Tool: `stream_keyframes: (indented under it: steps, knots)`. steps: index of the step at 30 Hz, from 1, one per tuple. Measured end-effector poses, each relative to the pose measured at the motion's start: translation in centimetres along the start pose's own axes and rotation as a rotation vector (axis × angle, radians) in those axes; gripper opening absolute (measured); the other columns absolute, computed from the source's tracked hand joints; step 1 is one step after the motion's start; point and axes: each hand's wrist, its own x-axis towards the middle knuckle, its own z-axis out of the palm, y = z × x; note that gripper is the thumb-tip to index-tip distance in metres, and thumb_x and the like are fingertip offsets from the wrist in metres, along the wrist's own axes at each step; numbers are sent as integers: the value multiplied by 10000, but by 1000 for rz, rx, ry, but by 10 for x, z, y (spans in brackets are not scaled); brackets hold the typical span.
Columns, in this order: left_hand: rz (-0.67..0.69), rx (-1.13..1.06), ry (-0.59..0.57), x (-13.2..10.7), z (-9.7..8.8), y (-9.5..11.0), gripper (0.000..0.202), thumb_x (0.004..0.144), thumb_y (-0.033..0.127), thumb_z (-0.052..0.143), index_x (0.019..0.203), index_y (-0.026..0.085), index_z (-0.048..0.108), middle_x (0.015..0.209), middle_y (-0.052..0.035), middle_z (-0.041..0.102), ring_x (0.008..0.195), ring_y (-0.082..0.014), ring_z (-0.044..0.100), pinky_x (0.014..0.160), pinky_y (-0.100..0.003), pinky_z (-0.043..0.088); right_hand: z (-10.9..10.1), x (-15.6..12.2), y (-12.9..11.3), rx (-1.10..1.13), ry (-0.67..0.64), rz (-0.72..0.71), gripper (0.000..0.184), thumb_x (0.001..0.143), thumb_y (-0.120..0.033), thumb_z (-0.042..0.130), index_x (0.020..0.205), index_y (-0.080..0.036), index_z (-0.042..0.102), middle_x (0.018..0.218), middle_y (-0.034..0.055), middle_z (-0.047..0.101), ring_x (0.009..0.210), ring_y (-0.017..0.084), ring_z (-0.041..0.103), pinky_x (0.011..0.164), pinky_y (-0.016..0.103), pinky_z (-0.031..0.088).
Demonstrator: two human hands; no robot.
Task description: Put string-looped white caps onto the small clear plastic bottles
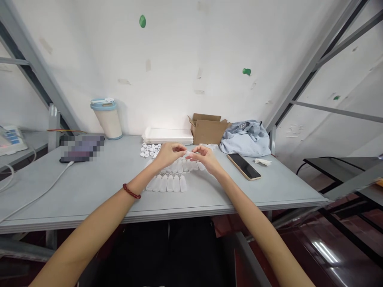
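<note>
My left hand and my right hand meet above the middle of the table. Both have their fingers closed in a pinch around a small translucent white plastic piece. Its exact kind is too small to make out, and the fingertips hide part of it. Below the hands lie two rows of translucent white, bottle-shaped pieces; the nearer row shows fully, while the farther row is partly covered by my hands. Small white cap-like pieces lie in a loose group beside my left hand.
An open cardboard box and a stack of white trays or sheets stand by the wall. Rightward are a bundled cloth, a phone and a crumpled tissue. A tumbler and a cabled device are at left.
</note>
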Motion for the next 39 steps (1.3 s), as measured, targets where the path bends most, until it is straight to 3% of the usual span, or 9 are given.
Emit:
stream_keyframes:
  steps: [5,13,18,27,33,39]
  knots:
    - [40,4,-9,0,1,-2,205,677,324,663,778,156,725,838,-56,737,820,-224,674,811,-353,529,0,1,0,-4,-3,-6,339,625,-375,797,766,-190,551,768,-12,653,791,189,703,765,341,528]
    - [138,28,-78,-3,2,0,198,753,313,602,782,173,739,875,-50,724,842,-201,656,794,-321,531,0,1,0,-19,-28,-2,329,632,-380,795,845,-191,631,827,3,670,763,165,686,750,323,530]
    - [122,30,-37,-2,3,-2,201,730,322,621,798,183,748,964,-63,710,906,-212,650,802,-325,536,0,0,-2,-37,-23,-11,329,652,-417,774,871,-188,686,891,24,681,754,143,655,791,338,533]
    - [123,97,-26,-5,4,3,207,767,307,596,833,200,761,1047,-72,654,875,-188,638,777,-313,545,-1,1,-1,46,40,-8,317,636,-421,792,822,-186,687,785,-1,661,743,137,657,811,341,532]
    - [156,182,-38,-5,6,3,218,786,309,557,788,204,747,925,-51,682,848,-189,630,768,-305,526,-1,2,-1,75,23,6,326,640,-442,789,816,-189,685,789,3,662,749,141,658,829,357,528]
    - [120,132,-14,-5,6,5,209,778,351,600,794,186,726,841,-40,735,812,-203,653,782,-317,511,-2,1,-1,87,-33,26,361,648,-489,772,814,-181,680,803,18,665,732,138,632,796,348,536]
